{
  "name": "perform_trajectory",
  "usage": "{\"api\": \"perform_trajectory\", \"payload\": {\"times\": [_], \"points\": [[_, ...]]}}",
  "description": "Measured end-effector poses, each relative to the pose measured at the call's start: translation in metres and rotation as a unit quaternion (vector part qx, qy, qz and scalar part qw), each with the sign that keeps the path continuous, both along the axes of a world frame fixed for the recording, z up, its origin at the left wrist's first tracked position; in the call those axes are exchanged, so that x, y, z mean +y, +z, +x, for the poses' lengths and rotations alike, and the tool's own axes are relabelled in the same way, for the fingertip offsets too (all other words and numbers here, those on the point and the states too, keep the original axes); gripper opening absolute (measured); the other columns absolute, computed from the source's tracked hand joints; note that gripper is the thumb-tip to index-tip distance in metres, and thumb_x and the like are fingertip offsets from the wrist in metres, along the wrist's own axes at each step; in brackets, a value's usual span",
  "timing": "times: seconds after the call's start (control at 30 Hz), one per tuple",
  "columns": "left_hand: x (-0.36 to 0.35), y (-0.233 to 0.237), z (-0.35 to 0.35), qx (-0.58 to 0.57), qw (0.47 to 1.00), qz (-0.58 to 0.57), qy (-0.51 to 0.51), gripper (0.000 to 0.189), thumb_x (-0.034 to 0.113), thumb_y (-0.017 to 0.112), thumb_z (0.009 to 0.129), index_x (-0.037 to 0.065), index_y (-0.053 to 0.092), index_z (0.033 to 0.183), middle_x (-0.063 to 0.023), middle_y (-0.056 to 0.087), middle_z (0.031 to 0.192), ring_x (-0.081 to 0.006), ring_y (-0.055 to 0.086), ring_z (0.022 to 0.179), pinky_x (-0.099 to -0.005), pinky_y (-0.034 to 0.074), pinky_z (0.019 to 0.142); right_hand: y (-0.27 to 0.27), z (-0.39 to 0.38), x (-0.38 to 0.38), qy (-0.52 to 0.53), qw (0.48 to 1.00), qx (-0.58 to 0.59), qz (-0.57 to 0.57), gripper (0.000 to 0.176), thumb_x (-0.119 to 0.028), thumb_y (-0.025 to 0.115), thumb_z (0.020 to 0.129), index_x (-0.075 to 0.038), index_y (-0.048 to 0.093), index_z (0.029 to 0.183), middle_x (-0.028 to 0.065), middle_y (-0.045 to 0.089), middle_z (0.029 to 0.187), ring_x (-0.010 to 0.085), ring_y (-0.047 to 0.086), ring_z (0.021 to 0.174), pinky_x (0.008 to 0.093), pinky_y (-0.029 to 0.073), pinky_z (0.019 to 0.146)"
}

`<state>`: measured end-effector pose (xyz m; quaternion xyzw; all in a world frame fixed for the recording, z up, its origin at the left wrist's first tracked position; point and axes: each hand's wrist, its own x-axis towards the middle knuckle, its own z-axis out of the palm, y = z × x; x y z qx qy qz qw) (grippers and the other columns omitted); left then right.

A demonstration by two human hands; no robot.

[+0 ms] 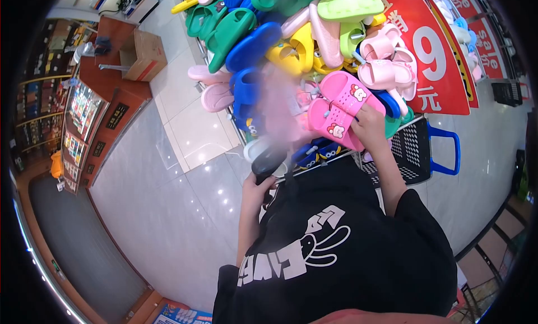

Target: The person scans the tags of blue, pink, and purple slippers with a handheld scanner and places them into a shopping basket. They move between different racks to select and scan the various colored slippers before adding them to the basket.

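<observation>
My right hand (371, 129) is closed on the edge of a pair of pink slippers (338, 112) with white cartoon figures on their straps. These lie at the near side of a heaped pile of slippers. Lower left, my left hand (259, 188) is wrapped round a black-handled tool (269, 161). A pinkish blur (278, 102) stretches up from the tool over the pile, too smeared to tell what it is. Blue slippers (245, 91) lie left of that blur. Dark blue slippers with cartoon eyes (318, 154) are below the pink pair.
Green slippers (230, 37) and a lime slipper (350, 7) are among the pile. A red price sign (434, 55) stands behind at right. A black shopping basket (412, 153) with a blue handle is beside the pile. A cardboard box (144, 58) stands by a wooden counter (120, 102) at left.
</observation>
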<state>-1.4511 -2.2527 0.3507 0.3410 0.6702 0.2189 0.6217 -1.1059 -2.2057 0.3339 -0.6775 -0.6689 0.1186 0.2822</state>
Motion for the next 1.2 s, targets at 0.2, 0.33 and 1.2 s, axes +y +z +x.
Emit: {"api": "perform_trajectory", "payload": {"times": [0.2,0.33,1.2], "points": [[0.024,-0.001,-0.010,-0.038,0.999,0.023,-0.024,0.024,0.013,0.068,0.082,-0.003,0.062,0.098,-0.0058,0.063,0.073,-0.0118,0.059,0.065,-0.0254,0.045,0.058,0.010,-0.027,0.025,0.109,0.990,0.083,-0.032,0.028,-0.015,0.066,0.075,-0.009,0.071,0.103,0.0121,0.067,0.098,0.0311,0.065,0.087,0.0385,0.052,0.076],[0.031,-0.002,-0.016,-0.057,0.997,0.014,-0.058,0.025,0.013,0.068,0.081,-0.004,0.062,0.099,-0.0060,0.063,0.073,-0.0120,0.059,0.065,-0.0257,0.045,0.060,-0.047,-0.033,0.036,0.195,0.962,0.021,-0.188,0.018,-0.011,0.061,0.074,-0.002,0.068,0.088,0.0125,0.063,0.093,0.0332,0.063,0.088,0.0426,0.050,0.077],[0.021,-0.011,-0.032,-0.070,0.997,0.012,-0.042,0.021,0.011,0.066,0.082,-0.002,0.061,0.098,-0.0053,0.062,0.078,-0.0138,0.061,0.068,-0.0271,0.047,0.064,-0.003,-0.149,0.038,0.140,0.965,-0.199,-0.095,0.027,-0.027,0.060,0.077,-0.011,0.069,0.097,0.0140,0.057,0.103,0.0315,0.052,0.098,0.0478,0.036,0.089]]}}
